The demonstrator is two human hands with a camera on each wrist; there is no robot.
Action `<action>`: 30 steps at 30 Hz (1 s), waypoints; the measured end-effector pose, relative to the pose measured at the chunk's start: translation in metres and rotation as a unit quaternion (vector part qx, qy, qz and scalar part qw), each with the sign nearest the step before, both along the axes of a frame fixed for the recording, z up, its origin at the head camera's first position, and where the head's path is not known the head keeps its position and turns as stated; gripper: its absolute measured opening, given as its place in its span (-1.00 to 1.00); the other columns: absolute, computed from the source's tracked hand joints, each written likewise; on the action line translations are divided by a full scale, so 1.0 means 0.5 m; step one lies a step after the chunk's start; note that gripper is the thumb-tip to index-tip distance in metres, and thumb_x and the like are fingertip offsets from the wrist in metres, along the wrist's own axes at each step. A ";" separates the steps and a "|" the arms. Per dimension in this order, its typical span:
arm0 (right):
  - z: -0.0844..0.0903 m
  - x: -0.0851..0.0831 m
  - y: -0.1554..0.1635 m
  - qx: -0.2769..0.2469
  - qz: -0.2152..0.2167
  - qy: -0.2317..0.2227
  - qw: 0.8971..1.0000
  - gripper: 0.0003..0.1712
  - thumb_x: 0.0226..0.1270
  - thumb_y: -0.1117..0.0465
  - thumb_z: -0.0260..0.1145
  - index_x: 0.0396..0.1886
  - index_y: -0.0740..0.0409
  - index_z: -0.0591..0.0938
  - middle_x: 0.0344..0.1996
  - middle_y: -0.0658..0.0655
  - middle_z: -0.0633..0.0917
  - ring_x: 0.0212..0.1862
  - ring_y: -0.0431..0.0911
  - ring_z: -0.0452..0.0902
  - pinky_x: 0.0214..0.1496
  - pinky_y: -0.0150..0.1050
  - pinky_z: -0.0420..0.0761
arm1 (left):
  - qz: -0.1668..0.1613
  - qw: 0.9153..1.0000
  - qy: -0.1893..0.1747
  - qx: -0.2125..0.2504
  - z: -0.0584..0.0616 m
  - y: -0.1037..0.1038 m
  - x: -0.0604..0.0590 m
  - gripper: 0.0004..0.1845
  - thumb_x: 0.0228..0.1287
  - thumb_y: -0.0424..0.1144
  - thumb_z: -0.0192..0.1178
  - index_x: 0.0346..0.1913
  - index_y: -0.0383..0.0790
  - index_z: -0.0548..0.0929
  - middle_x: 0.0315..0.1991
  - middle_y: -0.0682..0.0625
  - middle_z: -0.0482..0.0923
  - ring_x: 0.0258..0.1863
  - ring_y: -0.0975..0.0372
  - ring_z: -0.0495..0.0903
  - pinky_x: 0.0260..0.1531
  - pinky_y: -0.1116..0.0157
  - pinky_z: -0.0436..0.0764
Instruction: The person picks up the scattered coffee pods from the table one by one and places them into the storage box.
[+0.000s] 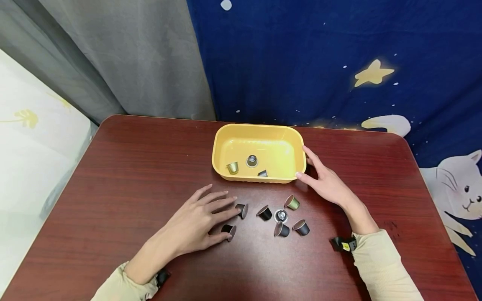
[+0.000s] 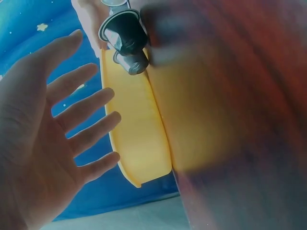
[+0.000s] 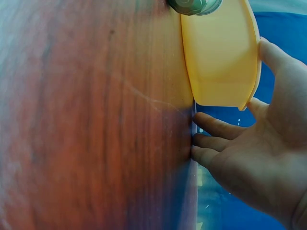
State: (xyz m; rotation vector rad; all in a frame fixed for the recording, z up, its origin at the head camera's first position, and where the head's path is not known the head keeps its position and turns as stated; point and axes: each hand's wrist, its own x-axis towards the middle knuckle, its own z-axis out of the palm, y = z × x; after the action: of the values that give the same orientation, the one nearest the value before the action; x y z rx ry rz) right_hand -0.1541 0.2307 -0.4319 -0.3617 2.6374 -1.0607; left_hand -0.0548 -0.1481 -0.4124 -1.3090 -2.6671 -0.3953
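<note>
My left hand (image 1: 196, 223) is spread above the table, its fingers straight and apart. A black coffee capsule (image 1: 243, 211) lies at its index fingertip and another dark capsule (image 1: 229, 230) lies by the thumb; whether the fingertips touch them I cannot tell. The palm looks bare in the left wrist view. At the near right corner of a yellow plastic basin (image 1: 260, 179), my right hand (image 1: 331, 184) rests its thumb and index finger against the outside, with the other fingers extended. Inside lie a gold capsule (image 1: 233, 168), a dark upright one (image 1: 252, 161) and a partly hidden one (image 1: 262, 173).
Between the hands, several more capsules lie on the red-brown table (image 1: 150, 167): a black one (image 1: 265, 213), a green one (image 1: 292, 202), a silver one (image 1: 280, 215) and two dark ones, nearer (image 1: 301, 227). Behind the table hangs a blue curtain (image 1: 282, 62).
</note>
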 end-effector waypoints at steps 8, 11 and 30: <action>-0.003 0.003 -0.002 -0.002 0.002 -0.004 1.000 -0.06 0.40 -0.25 0.21 0.58 -0.50 -0.13 0.36 0.14 0.42 0.42 0.16 0.25 0.34 0.33 0.20 | -0.004 1.000 -0.018 -0.021 -0.009 -0.004 0.019 -0.46 0.12 0.15 0.41 0.17 0.07 0.68 0.26 0.00 0.54 0.26 0.08 0.48 0.36 -0.16 0.16; -0.002 0.002 -0.001 -0.001 -0.003 -0.002 1.000 -0.05 0.40 -0.25 0.22 0.58 -0.50 -0.13 0.36 0.13 0.42 0.42 0.17 0.25 0.33 0.34 0.21 | -0.009 0.999 -0.016 -0.038 -0.012 -0.001 0.021 -0.47 0.12 0.15 0.40 0.16 0.09 0.68 0.26 0.00 0.54 0.27 0.10 0.47 0.37 -0.17 0.15; -0.003 -0.001 0.004 -0.007 0.003 0.004 1.000 -0.05 0.38 -0.24 0.24 0.58 -0.52 -0.12 0.35 0.09 0.44 0.42 0.13 0.26 0.33 0.31 0.22 | -0.016 0.998 -0.012 -0.060 -0.021 0.003 0.018 -0.53 -0.14 0.09 0.53 -0.06 0.12 0.75 0.20 0.02 0.59 0.21 0.11 0.53 0.35 -0.23 0.15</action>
State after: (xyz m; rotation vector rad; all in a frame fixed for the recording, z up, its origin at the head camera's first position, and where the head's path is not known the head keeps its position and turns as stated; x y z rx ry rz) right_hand -0.1548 0.2327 -0.4336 -0.3765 2.6355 -1.0777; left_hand -0.0458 -0.1468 -0.4231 -1.3884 -2.7314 -0.2612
